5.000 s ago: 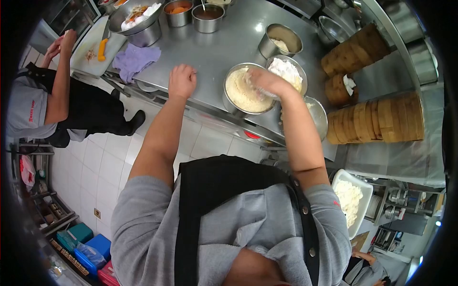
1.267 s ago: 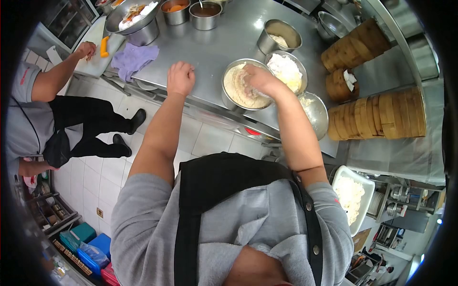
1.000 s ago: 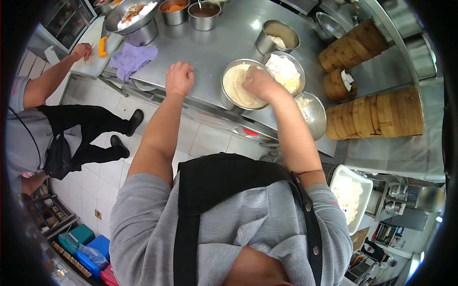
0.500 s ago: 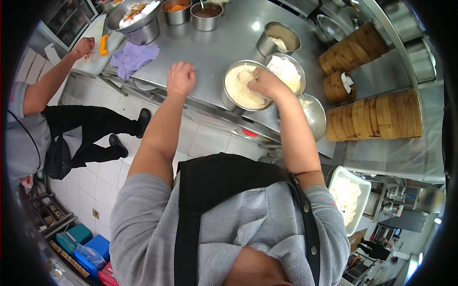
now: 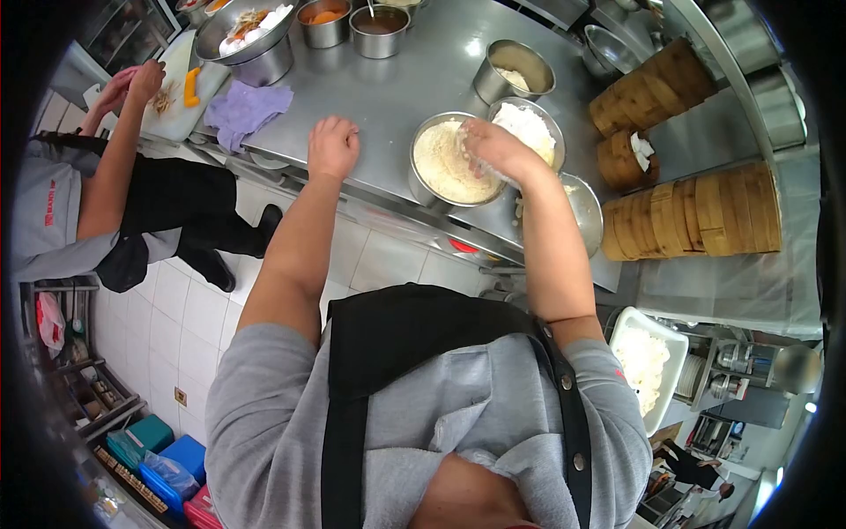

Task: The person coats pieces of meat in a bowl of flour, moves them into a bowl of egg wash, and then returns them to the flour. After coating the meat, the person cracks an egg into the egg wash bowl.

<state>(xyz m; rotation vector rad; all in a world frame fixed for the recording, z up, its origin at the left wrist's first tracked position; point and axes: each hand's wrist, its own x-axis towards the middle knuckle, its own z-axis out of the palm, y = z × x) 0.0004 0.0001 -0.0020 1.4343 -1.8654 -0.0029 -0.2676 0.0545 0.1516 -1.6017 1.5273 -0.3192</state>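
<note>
Bowl of crumbs [image 5: 445,167] sits on the steel counter [image 5: 414,75], near its front edge, directly ahead of the person. Right hand [image 5: 492,152] is over the bowl's right rim, fingers curled around a pale, crumb-coated piece [image 5: 470,159] — grip looks closed on it, though the piece itself is mostly hidden by the fingers. Left hand [image 5: 332,147] rests on bare counter to the left of the bowl, balled into a loose fist, holding nothing visible, apart from the bowl. Just behind and right of the crumbs is a second bowl with white flour [image 5: 530,128], rims nearly touching. A third, shinier bowl [image 5: 583,207] sits to the right at the counter edge, partly behind the right forearm; contents unclear. Farther back: a steel pot [image 5: 514,72] with something pale inside, two smaller pots [image 5: 352,25] with orange and brown contents, and a big bowl of mixed ingredients [image 5: 245,26]. Purple cloth [image 5: 245,108] lies crumpled at the left end of the counter. Bamboo steamers [image 5: 701,216] lie stacked on their sides on the right — another stack behind them. White tray [image 5: 650,363] with pale pieces sits lower right, below counter level. A co-worker [image 5: 97,189] stands at far left, hand at a white cutting board [image 5: 181,84].
</note>
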